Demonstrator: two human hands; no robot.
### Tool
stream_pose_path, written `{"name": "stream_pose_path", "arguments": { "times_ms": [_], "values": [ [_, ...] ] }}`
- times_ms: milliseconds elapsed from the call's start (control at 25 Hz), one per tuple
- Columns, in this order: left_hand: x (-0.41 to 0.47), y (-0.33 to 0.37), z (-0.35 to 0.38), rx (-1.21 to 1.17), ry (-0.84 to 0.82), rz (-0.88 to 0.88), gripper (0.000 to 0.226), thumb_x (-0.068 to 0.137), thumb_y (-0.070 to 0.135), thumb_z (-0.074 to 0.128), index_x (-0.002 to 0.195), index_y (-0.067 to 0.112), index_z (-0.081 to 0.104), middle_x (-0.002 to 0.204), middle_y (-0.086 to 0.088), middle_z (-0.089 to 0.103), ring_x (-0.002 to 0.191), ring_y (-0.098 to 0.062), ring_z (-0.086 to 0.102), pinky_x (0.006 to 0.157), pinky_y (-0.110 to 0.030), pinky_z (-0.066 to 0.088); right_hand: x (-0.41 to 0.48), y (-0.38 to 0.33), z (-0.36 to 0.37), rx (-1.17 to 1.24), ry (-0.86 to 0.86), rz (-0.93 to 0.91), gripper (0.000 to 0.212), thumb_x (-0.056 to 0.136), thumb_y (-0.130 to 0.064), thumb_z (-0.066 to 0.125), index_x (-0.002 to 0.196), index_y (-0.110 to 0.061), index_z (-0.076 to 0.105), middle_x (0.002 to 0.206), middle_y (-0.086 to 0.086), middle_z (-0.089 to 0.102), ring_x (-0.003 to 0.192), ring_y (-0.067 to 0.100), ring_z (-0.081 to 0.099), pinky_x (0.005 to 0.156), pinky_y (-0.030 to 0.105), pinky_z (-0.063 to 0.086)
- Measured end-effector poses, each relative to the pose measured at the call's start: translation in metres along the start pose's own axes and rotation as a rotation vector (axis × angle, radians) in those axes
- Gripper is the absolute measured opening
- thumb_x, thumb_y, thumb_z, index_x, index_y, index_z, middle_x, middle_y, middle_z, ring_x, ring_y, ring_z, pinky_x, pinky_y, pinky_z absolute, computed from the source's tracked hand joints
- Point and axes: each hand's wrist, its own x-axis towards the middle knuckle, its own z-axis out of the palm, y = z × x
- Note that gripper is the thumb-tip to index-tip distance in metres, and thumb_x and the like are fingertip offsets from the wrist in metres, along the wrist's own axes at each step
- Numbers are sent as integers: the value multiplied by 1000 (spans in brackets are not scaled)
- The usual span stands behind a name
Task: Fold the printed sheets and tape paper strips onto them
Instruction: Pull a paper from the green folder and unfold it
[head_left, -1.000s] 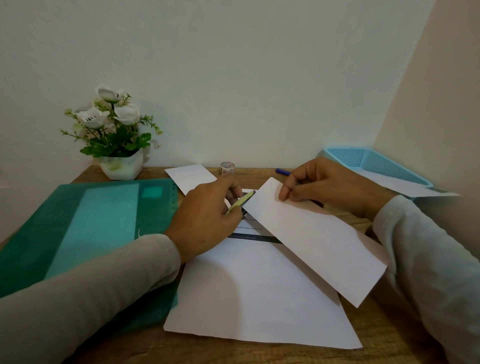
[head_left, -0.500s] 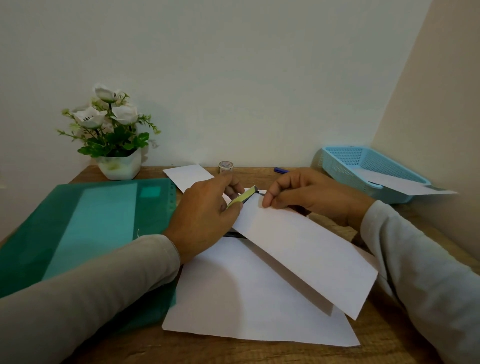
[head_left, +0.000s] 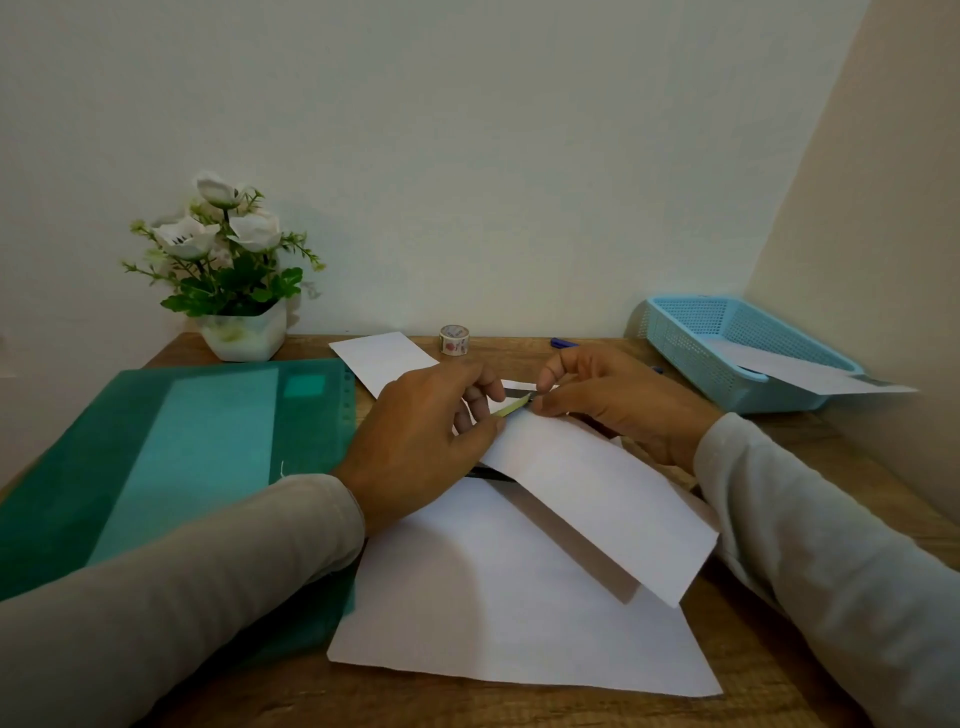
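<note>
Pinching a thin yellow-green paper strip (head_left: 511, 409), the fingers (head_left: 470, 410) of the left hand (head_left: 426, 447) are curling round its near end, while the right hand (head_left: 618, 400) is closing thumb and forefinger on its far end; I am reading both as grasping the strip. The strip is sitting at the upper corner of a folded sheet (head_left: 597, 499), which is lying slantwise on a flat sheet (head_left: 493, 623) on the wooden counter (head_left: 509, 354). I am noting a second folded sheet (head_left: 384, 356) behind the left hand, a tape roll (head_left: 454, 339) standing just beyond it, and a blue pen (head_left: 563, 342) near the wall. A green folder (head_left: 182, 441) is lying left, a flower pot (head_left: 244, 332) behind it; a blue basket (head_left: 685, 343) is holding paper at right.
</note>
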Motion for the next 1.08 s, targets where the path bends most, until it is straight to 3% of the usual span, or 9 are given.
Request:
{"name": "stream_pose_path", "arguments": {
  "times_ms": [160,240,400,520,640,760,840,1000,1080],
  "values": [
    [1,-3,0,36,-4,10,12,89,33,75,96,33,65,79,15,62,73,-8,60,62,-16,48,4,5,8,-61,-5,32,21,87,-26,81,103,-21,69,74,-1,66,58,10,55,53,25,42],
    [2,-6,0,56,1,-5,9,90,35,74,97,33,69,78,15,62,73,-9,59,63,-21,48,-1,-1,0,-78,-150,79,31,88,-26,80,115,-19,65,81,6,69,62,14,60,53,27,49],
    [4,-10,0,73,18,-41,13,92,36,71,102,30,75,85,16,65,76,-6,58,65,-15,39,-12,-7,-18,-137,-430,179,52,87,-11,79,131,-21,54,96,24,73,69,23,68,55,30,58],
    [4,-9,0,74,8,-40,11,92,37,71,97,29,76,84,18,65,77,-3,58,65,-14,40,-10,-6,-19,-157,-393,158,52,86,-4,79,129,-20,54,100,24,73,69,21,68,58,31,58],
    [2,-4,-1,58,-16,12,10,92,36,70,96,28,76,82,18,65,78,-4,58,66,-15,44,-3,1,-5,-89,-165,86,47,82,-10,84,120,-23,60,96,11,77,79,24,72,71,38,60],
    [1,-2,-1,66,-20,29,10,93,35,70,98,28,75,84,17,65,78,-4,58,65,-10,42,4,7,14,-41,-24,13,50,81,-12,86,123,-23,60,92,5,77,80,16,73,73,32,59],
    [2,-4,-1,67,20,19,11,94,33,69,98,26,75,84,16,65,77,-3,58,65,-9,40,4,4,11,-57,-73,44,56,83,-17,85,130,-27,56,99,6,78,87,20,75,76,35,60],
    [3,-7,-2,53,74,-3,10,94,32,68,97,25,75,86,14,67,78,-4,58,66,-13,41,-10,-6,-12,-198,-349,167,65,84,-22,82,140,-32,50,110,14,77,106,40,73,92,52,59],
    [2,-5,-2,49,68,4,9,94,32,69,97,27,75,87,15,67,78,-4,59,66,-15,43,-14,-8,-13,-180,-377,159,64,86,-16,80,140,-30,50,107,14,77,104,40,73,88,50,60]
  ]
}}
